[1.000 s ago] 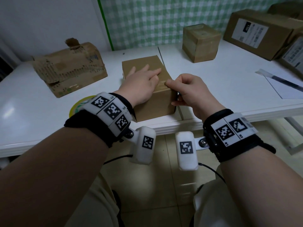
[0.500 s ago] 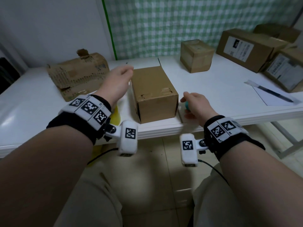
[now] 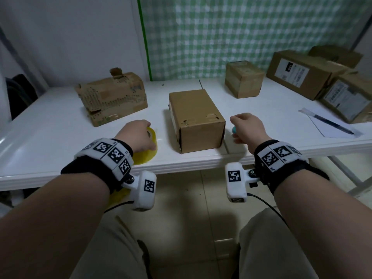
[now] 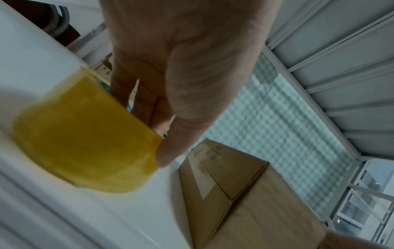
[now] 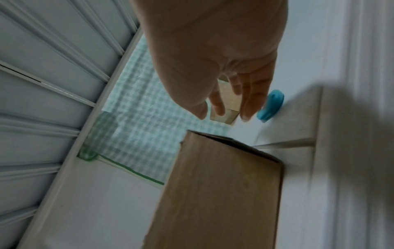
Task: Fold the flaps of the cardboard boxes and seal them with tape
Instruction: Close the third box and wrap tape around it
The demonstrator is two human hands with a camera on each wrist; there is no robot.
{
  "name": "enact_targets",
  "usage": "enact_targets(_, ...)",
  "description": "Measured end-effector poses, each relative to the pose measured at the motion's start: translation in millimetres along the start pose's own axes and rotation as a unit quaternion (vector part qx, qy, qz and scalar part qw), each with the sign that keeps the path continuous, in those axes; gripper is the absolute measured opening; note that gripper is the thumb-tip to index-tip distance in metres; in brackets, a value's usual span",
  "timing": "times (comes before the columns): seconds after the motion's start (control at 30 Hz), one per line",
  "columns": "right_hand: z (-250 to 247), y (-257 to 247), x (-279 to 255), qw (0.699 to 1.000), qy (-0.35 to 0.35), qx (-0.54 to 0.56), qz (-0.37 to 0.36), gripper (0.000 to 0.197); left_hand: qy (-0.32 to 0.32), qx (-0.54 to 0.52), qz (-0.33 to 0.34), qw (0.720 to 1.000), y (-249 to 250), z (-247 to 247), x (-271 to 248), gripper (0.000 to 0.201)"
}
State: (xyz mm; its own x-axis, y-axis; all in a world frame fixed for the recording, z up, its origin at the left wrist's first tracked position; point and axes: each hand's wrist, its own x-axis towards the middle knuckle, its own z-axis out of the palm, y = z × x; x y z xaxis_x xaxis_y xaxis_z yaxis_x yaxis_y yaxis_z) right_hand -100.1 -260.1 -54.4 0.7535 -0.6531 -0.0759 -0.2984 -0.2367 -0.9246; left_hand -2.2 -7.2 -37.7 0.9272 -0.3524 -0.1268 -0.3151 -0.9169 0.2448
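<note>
A closed brown cardboard box (image 3: pixel 196 119) (image 4: pixel 245 198) (image 5: pixel 215 193) stands near the white table's front edge (image 3: pixel 181 164); its top front edge is torn in two spots. Left of it lies a yellow tape roll (image 3: pixel 150 153) (image 4: pixel 85 143). My left hand (image 3: pixel 148 135) (image 4: pixel 157 138) grips it, thumb on the outer side and fingers reaching over the top. Right of the box, my right hand (image 3: pixel 234 122) (image 5: pixel 221 111) hovers with relaxed fingers over a small blue cutter (image 3: pixel 234 129) (image 5: pixel 270 106), holding nothing.
A crushed cardboard box (image 3: pixel 112 97) sits at the back left and a small taped box (image 3: pixel 243 79) at the back centre. Larger labelled boxes (image 3: pixel 300 73) stack at the far right. A pen on paper (image 3: pixel 332 123) lies at the right front.
Both hands have left the top of the box. The left hand moved left and down onto the tape roll. The right hand dropped to the table right of the box, over the blue cutter.
</note>
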Motion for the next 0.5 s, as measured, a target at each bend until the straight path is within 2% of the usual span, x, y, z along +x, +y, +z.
enact_targets(0.07, -3.0, -9.4, -3.7, 0.998, 0.040, 0.025, -0.041, 0.021, 0.040, -0.026, 0.009, 0.999, 0.7, -4.8, -2.2, 0.076)
enact_targets(0.13, -6.0, -23.5, -10.9, 0.992, 0.075, 0.039, -0.097, 0.006, 0.095, -0.110, 0.006, 0.989, 1.7, -17.6, -5.9, 0.070)
enact_targets(0.23, -7.5, -50.0, -27.9, 0.980, 0.064, 0.076, -0.172, 0.010, 0.134, -0.308, 0.045, 0.941, 6.3, -40.3, -15.0, 0.071)
enact_targets(0.3, -4.7, -68.0, -41.2, 0.973, 0.001, 0.088, -0.214, 0.011, 0.154, -0.399, 0.075, 0.901, 12.4, -54.5, -21.2, 0.072)
enact_targets(0.37, 0.4, -82.5, -53.5, 0.966, -0.094, 0.076, -0.226, 0.014, 0.161, -0.449, 0.102, 0.873, 21.1, -67.7, -28.5, 0.073)
enact_targets(0.5, 8.8, -95.6, -68.6, 0.950, -0.224, 0.024, -0.218, 0.024, 0.113, -0.530, 0.139, 0.829, 41.1, -83.2, -46.2, 0.076)
